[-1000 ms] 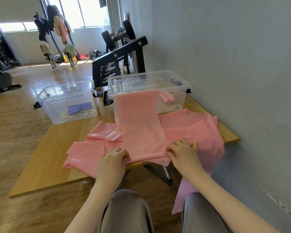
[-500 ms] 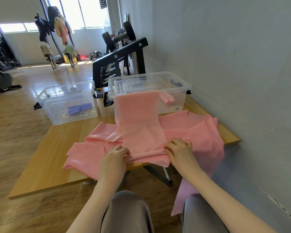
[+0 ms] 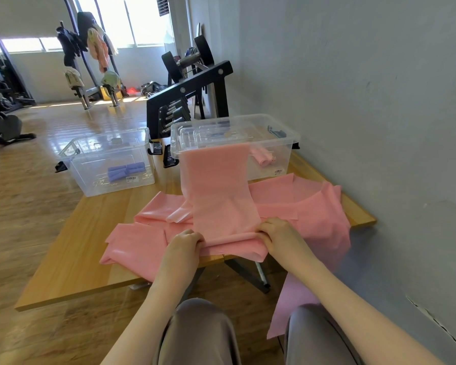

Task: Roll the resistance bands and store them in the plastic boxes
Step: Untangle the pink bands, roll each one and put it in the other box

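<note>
The pink resistance band point(image 3: 219, 196) lies with its long axis running straight away from the person: its far end hangs over the near rim of the right plastic box point(image 3: 282, 133), and from there it slopes down across the wooden table point(image 3: 90, 233) to the near edge. There its near end is turned into a narrow roll lying crosswise, left to right. The left hand point(image 3: 181, 248) grips the left end of that roll with curled fingers, and the right hand point(image 3: 279, 237) pinches the right end, fingers bent over the fold. Under the band, more loose pink bands point(image 3: 313, 206) spread over the table, one trailing off the near right edge toward the floor. A small pink roll point(image 3: 262, 158) sits inside the right box. The left plastic box point(image 3: 106, 164) stands well apart on the table's far left corner and holds purple rolls point(image 3: 125, 171). A black dumbbell rack point(image 3: 184, 101) stands behind the boxes.
</note>
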